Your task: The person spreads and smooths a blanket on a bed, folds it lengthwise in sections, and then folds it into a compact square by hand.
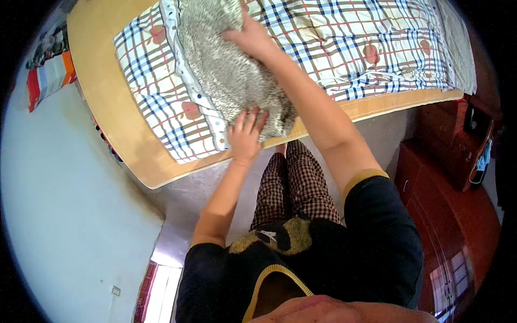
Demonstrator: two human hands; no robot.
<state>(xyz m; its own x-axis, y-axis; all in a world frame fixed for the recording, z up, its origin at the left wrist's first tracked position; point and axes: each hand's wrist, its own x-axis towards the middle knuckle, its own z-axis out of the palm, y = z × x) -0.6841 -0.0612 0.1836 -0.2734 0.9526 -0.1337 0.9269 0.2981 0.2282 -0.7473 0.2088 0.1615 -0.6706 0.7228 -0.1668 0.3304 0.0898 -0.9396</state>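
A grey, fuzzy blanket-like cloth [215, 59] with a pale dotted border lies folded over a plaid bed cover [344, 48]. My left hand [246, 137] rests on the near end of the grey cloth, by the bed's front edge, with its fingers spread. Farther up, my right hand [256, 40] is on the right edge of the same cloth. Its thumb and forefinger are stretched apart, and its other fingers are partly hidden. The plaid cover has brown, blue and red lines and some wrinkles near the front.
The bed's tan surface [99, 102] borders the covers on the left and along the front. At the left wall [59, 188] lies a red, white and orange package [51, 81]. Dark red wooden furniture [452, 215] stands on the right. My legs are at the bed's edge.
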